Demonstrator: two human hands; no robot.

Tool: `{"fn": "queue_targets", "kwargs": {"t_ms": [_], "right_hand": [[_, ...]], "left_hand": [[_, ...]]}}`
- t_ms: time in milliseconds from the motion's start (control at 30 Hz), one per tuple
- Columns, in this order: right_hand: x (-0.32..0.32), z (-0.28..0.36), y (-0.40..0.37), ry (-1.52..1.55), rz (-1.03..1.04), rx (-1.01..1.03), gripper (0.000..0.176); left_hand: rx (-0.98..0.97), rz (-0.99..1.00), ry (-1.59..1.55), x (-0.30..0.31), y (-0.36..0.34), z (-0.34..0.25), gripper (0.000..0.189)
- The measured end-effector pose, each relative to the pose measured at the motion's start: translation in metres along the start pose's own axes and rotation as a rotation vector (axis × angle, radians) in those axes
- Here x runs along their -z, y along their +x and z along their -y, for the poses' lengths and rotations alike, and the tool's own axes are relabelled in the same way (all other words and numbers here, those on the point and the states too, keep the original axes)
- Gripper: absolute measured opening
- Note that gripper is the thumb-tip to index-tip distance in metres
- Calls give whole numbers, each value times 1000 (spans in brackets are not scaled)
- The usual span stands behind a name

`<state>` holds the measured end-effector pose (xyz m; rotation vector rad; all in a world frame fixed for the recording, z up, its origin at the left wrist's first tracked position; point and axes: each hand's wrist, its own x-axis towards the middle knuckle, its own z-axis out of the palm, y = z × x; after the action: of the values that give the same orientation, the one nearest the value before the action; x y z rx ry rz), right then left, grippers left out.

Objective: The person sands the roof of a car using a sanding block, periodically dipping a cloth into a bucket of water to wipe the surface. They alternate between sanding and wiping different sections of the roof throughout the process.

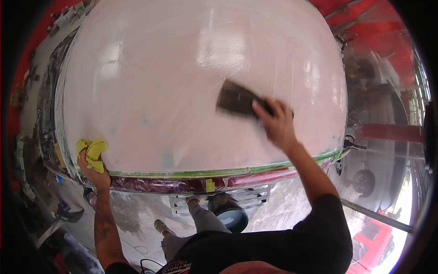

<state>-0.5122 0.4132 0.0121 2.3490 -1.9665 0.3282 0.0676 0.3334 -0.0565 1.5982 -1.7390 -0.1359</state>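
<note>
The spreader (237, 99) is a flat dark blade, blurred, lying flat against the panel (173, 68) right of its middle. My right hand (276, 123) is closed on the blade's right end, fingers folded over the top edge, with my arm coming up from the lower right in a black sleeve. I cannot tell how the thumb sits; it is hidden under the hand.

The panel is big, domed and pale pink, with a wet-looking shine and streaks of glare near its top. A few faint greenish patches show through the pink low down, left of the middle. It fills most of what I see.

My left hand (93, 171) is at the panel's lower left corner, gripping a bunched yellow rag (92, 148) and pressed against the edge. The forearm below it carries tattoos.

A strip of green tape (205, 173) runs along the near edge of the panel, from the rag to the right corner. Just under it is a maroon lip (159, 184), with a small piece of yellow tape (209, 185) stuck on it near the middle.

Below the lip, on the grey floor, a metal step (255, 195) stands beside a dark bucket (230, 214) with a pale inside. My shoe (160, 226) is just left of the bucket. Clutter lies along the left edge, too blurred to name.
</note>
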Motion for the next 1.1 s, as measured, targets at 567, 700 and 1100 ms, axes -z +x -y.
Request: {"fn": "queue_targets", "kwargs": {"t_ms": [567,700,1100], "right_hand": [[-15,-61,111,-113,-125,-85,60],[19,34,-36,69,83,112,63],[-39,-127,155,-135,-232,-238,49]], "left_hand": [[-21,9,28,0,-3,6,52],[21,38,85,1,2,-2,53],[-84,-22,64,-4,3,1,52]]}}
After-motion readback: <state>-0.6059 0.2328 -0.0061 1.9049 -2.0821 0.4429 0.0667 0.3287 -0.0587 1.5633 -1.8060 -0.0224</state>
